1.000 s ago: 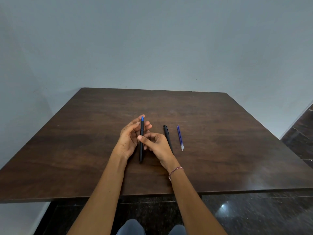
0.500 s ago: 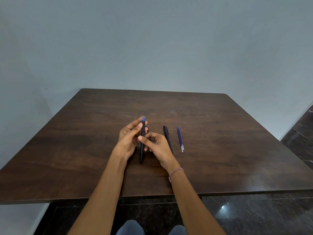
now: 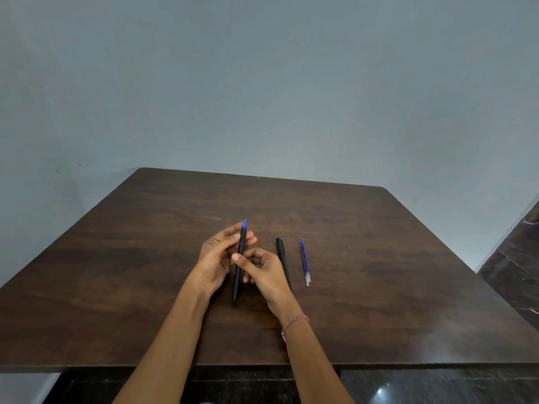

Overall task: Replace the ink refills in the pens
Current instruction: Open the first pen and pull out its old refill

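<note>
A black pen with a blue tip (image 3: pixel 239 263) is held nearly upright over the middle of the wooden table (image 3: pixel 116 258), tip pointing away from me. My left hand (image 3: pixel 217 259) grips its upper part near the blue tip. My right hand (image 3: pixel 262 272) pinches the barrel lower down with thumb and fingers. A second black pen (image 3: pixel 282 258) lies flat on the table just right of my right hand, which covers its near end. Two blue ink refills (image 3: pixel 304 262) lie side by side further right, clear ends towards me.
The dark brown table has a rounded far right corner (image 3: pixel 382 189) and stands against a plain grey wall. A dark polished floor (image 3: pixel 513 258) shows to the right and below the near edge. A thread bracelet (image 3: pixel 293 323) circles my right wrist.
The pen and both hands keep nearly the same pose. My left fingers have shifted slightly along the upper part of the pen near the tip.
</note>
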A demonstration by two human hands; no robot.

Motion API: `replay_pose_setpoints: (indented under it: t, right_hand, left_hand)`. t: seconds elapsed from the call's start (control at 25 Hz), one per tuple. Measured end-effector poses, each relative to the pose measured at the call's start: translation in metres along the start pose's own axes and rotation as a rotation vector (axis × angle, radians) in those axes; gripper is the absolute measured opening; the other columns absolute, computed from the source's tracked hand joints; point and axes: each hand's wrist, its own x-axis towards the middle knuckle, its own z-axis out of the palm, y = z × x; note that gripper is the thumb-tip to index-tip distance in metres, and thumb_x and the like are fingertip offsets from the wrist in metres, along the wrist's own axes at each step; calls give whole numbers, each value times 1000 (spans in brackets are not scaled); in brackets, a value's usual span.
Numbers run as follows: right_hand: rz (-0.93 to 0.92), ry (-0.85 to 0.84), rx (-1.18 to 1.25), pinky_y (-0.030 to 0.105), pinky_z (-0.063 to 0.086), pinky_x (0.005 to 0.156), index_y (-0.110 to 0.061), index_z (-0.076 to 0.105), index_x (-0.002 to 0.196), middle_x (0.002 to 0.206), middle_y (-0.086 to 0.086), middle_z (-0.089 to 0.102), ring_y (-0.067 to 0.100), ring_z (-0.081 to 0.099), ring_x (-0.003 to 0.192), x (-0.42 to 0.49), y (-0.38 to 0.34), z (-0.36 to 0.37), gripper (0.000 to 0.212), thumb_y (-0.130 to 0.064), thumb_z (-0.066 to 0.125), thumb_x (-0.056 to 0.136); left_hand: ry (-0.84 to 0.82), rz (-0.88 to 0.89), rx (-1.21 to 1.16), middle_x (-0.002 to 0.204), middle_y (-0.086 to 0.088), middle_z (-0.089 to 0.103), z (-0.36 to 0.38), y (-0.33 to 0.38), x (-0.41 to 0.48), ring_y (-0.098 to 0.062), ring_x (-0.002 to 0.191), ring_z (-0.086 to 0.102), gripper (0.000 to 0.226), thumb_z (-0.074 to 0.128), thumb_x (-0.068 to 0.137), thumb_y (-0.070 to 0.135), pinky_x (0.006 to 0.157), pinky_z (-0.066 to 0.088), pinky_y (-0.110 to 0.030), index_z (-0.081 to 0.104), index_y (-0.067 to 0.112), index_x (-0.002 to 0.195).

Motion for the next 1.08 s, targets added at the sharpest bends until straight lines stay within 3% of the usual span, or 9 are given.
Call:
replay_pose_setpoints:
  t: [0.2, 0.4, 0.52, 0.68, 0.92, 1.08]
  right_hand:
    - [12, 13, -14, 15, 43, 53, -5, 67, 90, 70, -10, 66, 3, 51, 50, -2, 3, 1, 26, -29, 74, 81]
    - [-4, 24, -21, 15, 42, 50, -11, 67, 83, 70, -7, 66, 4, 49, 48, -4, 2, 3, 17, -26, 73, 82]
    - [-6, 29, -29, 15, 42, 51, -13, 67, 81, 64, -9, 64, 5, 49, 47, -4, 1, 3, 14, -25, 73, 83]
    - [9, 22, -80, 17, 45, 54, -14, 69, 82, 71, -7, 66, 4, 51, 49, -5, 1, 4, 15, -28, 74, 81]
    - [2, 47, -49, 15, 43, 52, -11, 67, 84, 63, -10, 64, 4, 49, 48, -3, 3, 3, 19, -29, 73, 82]
    - [-4, 33, -38, 15, 42, 51, -12, 68, 84, 62, -12, 64, 3, 49, 47, -3, 5, 1, 16, -28, 71, 84]
  left_hand:
    - [24, 33, 7, 82, -6, 68, 0, -1, 0, -15, 76, 69, 28, 65, 72, 7, 66, 58, -26, 66, 15, 99]
    - [-55, -31, -81, 104, -18, 70, 0, 0, -4, -27, 95, 69, 41, 33, 85, -5, 72, 58, -31, 58, 7, 115]
    - [-32, -45, -48, 92, -17, 72, 2, 0, -6, -27, 89, 70, 44, 30, 85, -7, 68, 58, -31, 57, 7, 116]
    - [-3, -49, 4, 74, -8, 67, 4, 1, -8, -21, 78, 68, 40, 32, 87, -3, 62, 57, -29, 59, 9, 114]
    - [24, -53, 18, 74, -7, 65, 2, 1, -5, -17, 69, 64, 30, 45, 89, -1, 59, 55, -25, 60, 14, 111]
    - [14, -48, 68, 76, -5, 61, 5, -1, -5, -12, 68, 63, 34, 56, 86, 4, 56, 54, -22, 57, 11, 119]
